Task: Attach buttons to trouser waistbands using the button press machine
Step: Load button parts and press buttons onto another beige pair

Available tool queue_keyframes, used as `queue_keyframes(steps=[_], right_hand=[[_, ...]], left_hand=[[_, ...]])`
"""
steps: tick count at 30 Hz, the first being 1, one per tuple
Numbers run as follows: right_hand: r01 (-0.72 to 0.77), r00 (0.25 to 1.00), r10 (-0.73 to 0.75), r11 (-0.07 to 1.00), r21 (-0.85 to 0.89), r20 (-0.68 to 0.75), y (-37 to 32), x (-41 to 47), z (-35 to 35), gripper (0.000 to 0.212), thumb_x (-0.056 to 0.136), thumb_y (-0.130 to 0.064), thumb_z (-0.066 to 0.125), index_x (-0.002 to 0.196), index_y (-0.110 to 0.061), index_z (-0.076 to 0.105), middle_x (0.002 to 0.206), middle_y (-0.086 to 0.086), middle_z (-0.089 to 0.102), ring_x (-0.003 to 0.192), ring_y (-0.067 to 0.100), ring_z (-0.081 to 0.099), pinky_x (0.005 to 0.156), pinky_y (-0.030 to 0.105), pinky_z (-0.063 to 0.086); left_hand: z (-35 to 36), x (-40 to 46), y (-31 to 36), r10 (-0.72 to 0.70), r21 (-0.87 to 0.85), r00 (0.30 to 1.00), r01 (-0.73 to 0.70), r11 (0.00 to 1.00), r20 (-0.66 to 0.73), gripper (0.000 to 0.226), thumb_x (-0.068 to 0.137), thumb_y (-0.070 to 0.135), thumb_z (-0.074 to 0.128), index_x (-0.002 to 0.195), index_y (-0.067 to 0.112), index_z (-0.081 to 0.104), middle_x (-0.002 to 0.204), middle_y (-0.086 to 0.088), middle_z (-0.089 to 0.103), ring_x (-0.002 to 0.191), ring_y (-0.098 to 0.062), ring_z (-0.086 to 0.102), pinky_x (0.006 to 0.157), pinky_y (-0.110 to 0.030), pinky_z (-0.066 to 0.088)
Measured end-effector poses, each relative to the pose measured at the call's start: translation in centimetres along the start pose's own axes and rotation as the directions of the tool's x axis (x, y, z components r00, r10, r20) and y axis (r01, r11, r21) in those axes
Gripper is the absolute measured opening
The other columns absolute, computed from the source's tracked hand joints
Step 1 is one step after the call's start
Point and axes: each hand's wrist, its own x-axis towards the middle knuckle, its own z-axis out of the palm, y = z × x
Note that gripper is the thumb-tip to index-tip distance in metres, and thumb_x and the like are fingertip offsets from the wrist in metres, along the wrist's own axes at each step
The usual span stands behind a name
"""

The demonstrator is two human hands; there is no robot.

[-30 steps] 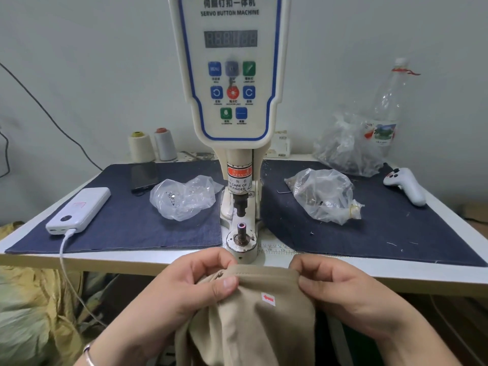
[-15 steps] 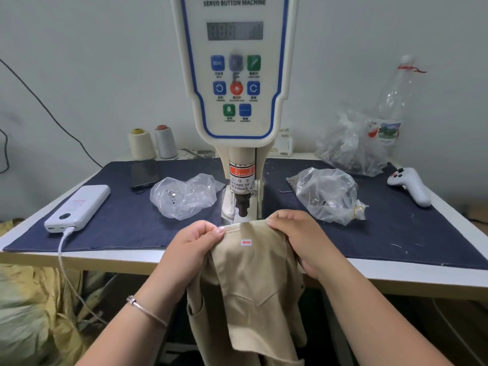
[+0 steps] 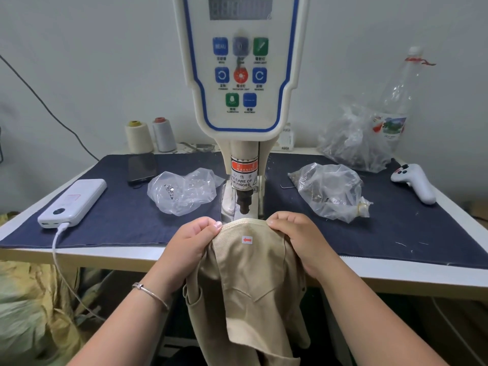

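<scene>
At the far left of the tabletop (image 3: 79,256), a white power bank (image 3: 72,203) lies on the dark blue cloth (image 3: 126,220) with a white cable (image 3: 58,249) hanging over the near edge. Farther back stand a cream thread cone (image 3: 138,137) and a grey thread cone (image 3: 164,134), with a black phone (image 3: 142,167) lying just in front of them. A crumpled clear plastic bag (image 3: 184,190) sits left of the button press machine (image 3: 241,75), whose black punch (image 3: 243,203) hangs just above the raised fabric. The left hand (image 3: 194,243), a thin bracelet (image 3: 150,294) on its wrist, pinches the left end of the beige trouser waistband (image 3: 248,228) between thumb and curled fingers. The waistband arches over the machine's base under the punch, bearing a small white sticker with a red arrow (image 3: 247,240), while the trouser legs hang below the near edge. The right hand (image 3: 295,240) grips the right end of the waistband with curled fingers. Right of the machine lies a second clear bag (image 3: 330,191) of small metal parts, a larger bag (image 3: 353,138) and a clear plastic bottle (image 3: 401,96) behind it, and a white controller (image 3: 417,182) at the far right.
</scene>
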Motion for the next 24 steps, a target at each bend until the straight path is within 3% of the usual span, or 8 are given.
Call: queue_keyframes(steps=[5,15,24], right_hand=[[0.029,1.000,-0.029,0.998,0.055,0.006,0.4,-0.1,0.0,0.028,0.093,-0.008,0.053,0.067,-0.011,0.064,0.064,0.001,0.057,0.064,0.010,0.048,0.063,0.026,0.039],[0.063,0.998,-0.062,0.996,0.063,-0.018,1.3,-0.2,0.0,0.033,0.093,-0.010,0.054,0.064,-0.019,0.066,0.063,-0.006,0.060,0.063,0.007,0.051,0.064,0.023,0.041],[0.055,0.998,-0.056,0.989,0.139,0.002,1.1,-0.4,-0.1,0.025,0.093,-0.007,0.054,0.072,-0.008,0.066,0.069,0.004,0.061,0.068,0.013,0.053,0.067,0.027,0.042]], left_hand=[[-0.2,0.0,-0.2,0.026,0.005,0.999,-0.026,1.000,0.029,0.036,0.102,0.027,0.054,0.068,0.026,0.064,0.067,0.005,0.057,0.064,-0.010,0.050,0.066,-0.029,0.042],[-0.2,0.1,-0.9,0.028,-0.026,0.999,-0.027,0.999,0.044,0.037,0.103,0.025,0.053,0.069,0.026,0.064,0.067,0.004,0.058,0.064,-0.010,0.050,0.064,-0.029,0.042],[-0.1,0.2,-1.2,0.026,-0.049,0.999,-0.024,0.998,0.039,0.025,0.088,0.040,0.058,0.069,0.026,0.065,0.067,0.006,0.058,0.063,-0.008,0.050,0.062,-0.028,0.041]])
